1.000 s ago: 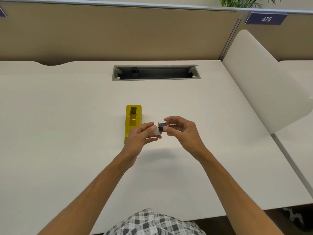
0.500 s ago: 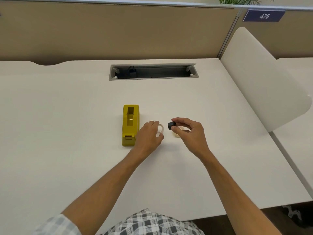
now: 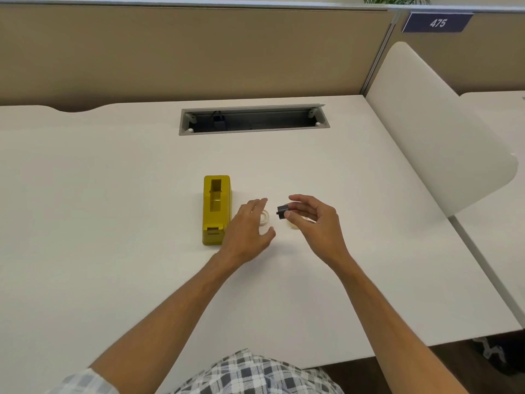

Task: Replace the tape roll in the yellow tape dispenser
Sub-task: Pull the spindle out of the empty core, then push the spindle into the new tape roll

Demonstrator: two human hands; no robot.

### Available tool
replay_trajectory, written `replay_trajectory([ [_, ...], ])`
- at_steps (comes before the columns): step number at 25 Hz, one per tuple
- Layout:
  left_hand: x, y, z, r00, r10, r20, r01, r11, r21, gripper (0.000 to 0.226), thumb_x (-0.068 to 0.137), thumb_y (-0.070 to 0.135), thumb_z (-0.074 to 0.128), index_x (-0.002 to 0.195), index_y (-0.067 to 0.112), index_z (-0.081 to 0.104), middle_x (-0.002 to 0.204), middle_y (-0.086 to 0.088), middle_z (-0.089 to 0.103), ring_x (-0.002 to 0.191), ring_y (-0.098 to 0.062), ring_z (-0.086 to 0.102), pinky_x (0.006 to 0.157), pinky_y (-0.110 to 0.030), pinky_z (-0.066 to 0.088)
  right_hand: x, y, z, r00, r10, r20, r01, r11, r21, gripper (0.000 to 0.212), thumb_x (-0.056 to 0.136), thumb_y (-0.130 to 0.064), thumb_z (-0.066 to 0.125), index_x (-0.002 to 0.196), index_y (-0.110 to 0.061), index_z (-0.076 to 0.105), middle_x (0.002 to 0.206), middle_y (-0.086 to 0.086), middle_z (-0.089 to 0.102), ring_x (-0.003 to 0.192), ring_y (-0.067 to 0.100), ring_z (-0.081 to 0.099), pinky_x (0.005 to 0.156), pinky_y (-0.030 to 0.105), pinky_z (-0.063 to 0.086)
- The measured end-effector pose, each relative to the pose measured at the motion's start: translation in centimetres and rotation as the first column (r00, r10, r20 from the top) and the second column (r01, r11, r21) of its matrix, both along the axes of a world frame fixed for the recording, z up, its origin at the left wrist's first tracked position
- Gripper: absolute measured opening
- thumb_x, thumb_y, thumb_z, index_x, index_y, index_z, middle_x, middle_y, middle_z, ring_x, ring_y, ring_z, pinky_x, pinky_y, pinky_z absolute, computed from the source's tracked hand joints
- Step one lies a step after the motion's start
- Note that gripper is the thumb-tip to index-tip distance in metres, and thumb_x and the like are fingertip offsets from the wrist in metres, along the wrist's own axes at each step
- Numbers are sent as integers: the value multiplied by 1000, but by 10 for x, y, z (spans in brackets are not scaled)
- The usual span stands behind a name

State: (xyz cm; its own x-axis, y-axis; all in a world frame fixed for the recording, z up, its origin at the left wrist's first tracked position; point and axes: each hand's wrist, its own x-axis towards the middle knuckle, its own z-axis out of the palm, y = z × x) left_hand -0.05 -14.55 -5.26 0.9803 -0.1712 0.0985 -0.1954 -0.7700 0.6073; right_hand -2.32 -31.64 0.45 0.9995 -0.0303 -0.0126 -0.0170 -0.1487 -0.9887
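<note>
- Spool core (image 3: pixel 282 212) sits pinched in my right hand (image 3: pixel 314 223).
- My left hand (image 3: pixel 246 233), fingers spread and empty, hovers over a clear tape roll (image 3: pixel 265 217) beside the yellow dispenser (image 3: pixel 216 209) on the desk (image 3: pixel 113 211).
- I'd seat core squarely through roll.

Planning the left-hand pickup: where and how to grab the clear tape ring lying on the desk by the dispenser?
Pinch the clear tape ring across its rim from above, one finger in the hole and thumb on the outer wall. It lies flat on the desk, so its sides give little height. The left hand is open over it; the right hand holds the black spindle.
</note>
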Motion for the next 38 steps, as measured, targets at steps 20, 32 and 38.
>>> replay_trajectory([
  [20, -54, 49, 48, 996, 34, -81, -80, 723, -686, 29, 85, 10, 70, 108, 27, 65, 101, 18, 72, 98, -6, 68, 80, -15, 53, -9, 38, -4, 997, 73, -6, -73, 995, -75, 4, 88, -25, 69, 91, -25, 72, 90, -11, 75, 86, 6, 70, 78, 22, 53],
  [32, -53, 60, 48, 988, 56, -143, -145, 650, -746, 28, 86, 15, 68, 111, 27, 67, 106, 8, 72, 101, -10, 69, 85, -25, 55, 23, 6, -48, 998, -59, -13, 22, 569, -822, 48, 87, -37, 65, 130, -21, 53, 135, -5, 53, 121, 20, 50, 82, 33, 43],
  [38, -55, 62, 50, 990, 41, -131, -125, 671, -731, 28, 85, 26, 66, 110, 38, 65, 106, 9, 71, 102, -11, 67, 80, -29, 56, 30, 5, -52, 997, -1, -72, -66, 381, -922, 42, 92, -36, 57, 132, -23, 55, 134, -3, 57, 120, 24, 50, 88, 38, 46],
])
